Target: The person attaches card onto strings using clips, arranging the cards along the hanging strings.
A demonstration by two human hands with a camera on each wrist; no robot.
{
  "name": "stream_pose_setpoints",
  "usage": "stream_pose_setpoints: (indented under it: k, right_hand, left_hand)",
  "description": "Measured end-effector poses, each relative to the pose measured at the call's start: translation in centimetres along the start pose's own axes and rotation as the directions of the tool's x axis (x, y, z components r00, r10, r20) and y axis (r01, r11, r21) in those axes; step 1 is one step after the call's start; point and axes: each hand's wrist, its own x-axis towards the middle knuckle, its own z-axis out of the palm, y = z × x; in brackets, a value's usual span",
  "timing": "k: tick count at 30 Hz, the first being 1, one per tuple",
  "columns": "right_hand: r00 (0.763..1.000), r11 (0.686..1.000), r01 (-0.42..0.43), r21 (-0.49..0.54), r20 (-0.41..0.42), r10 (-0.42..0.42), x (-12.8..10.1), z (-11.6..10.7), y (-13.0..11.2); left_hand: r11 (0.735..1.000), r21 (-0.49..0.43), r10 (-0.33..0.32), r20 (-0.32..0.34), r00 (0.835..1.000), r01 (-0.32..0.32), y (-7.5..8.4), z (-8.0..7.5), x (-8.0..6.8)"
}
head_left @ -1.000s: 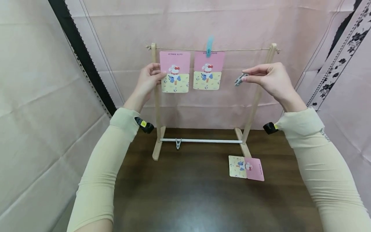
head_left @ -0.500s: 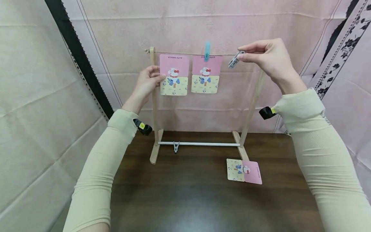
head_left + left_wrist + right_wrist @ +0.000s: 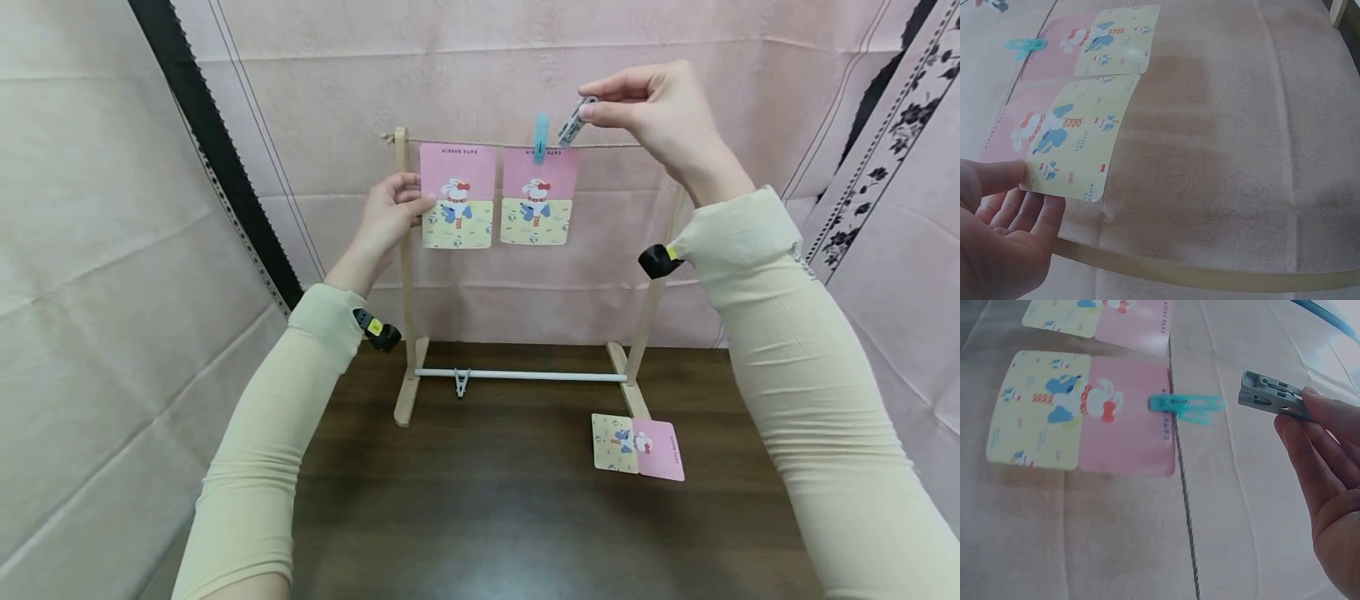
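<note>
My left hand (image 3: 393, 212) pinches the left edge of a pink and yellow card (image 3: 457, 221) with a cartoon rabbit, held upright against the string (image 3: 611, 146). Beside it a matching card (image 3: 535, 218) hangs from the string by a blue clothespin (image 3: 541, 138). My right hand (image 3: 663, 117) pinches a grey clothespin (image 3: 572, 127) by its handle end, just right of the blue one in the head view. The right wrist view shows this grey clothespin (image 3: 1266, 394) apart from the string and the clipped card (image 3: 1125, 415). In the left wrist view, my thumb lies over the held card (image 3: 1079, 147).
The string spans a wooden frame (image 3: 408, 283) with a white lower bar (image 3: 540, 376). A pale clothespin (image 3: 461, 383) is on that bar. Another card (image 3: 637, 446) lies on the dark wooden table (image 3: 480, 508) by the frame's right foot. Pale cloth (image 3: 480, 300) hangs behind.
My right hand has moved up and left with the grey clothespin, from right of the cards to just above the string near the blue clothespin. My left hand stays holding its card.
</note>
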Motion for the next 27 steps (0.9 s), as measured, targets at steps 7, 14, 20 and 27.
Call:
stream_pose_setpoints:
  k: [7,14,20,27]
  right_hand:
    - [1.000,1.000,0.006,-0.009,0.029,-0.005,1.5,1.8,-0.1]
    - [0.998,0.998,0.026,-0.056,0.056,-0.022,2.9,4.5,0.2]
    - [0.997,0.995,0.027,-0.098,0.078,-0.020,4.1,6.8,0.5]
    - [0.996,0.994,0.023,-0.109,0.088,-0.014,5.0,8.2,0.5]
  left_hand:
    - [1.000,0.003,-0.008,-0.017,1.000,0.008,-0.3,-0.3,0.0]
    - [1.000,0.014,-0.015,-0.021,1.000,0.015,-0.2,-0.6,-0.2]
    - [1.000,0.019,-0.023,-0.023,0.999,0.023,-0.2,-0.7,-0.3]
    - [0.999,0.019,-0.029,-0.020,0.999,0.029,-0.2,-0.6,-0.3]
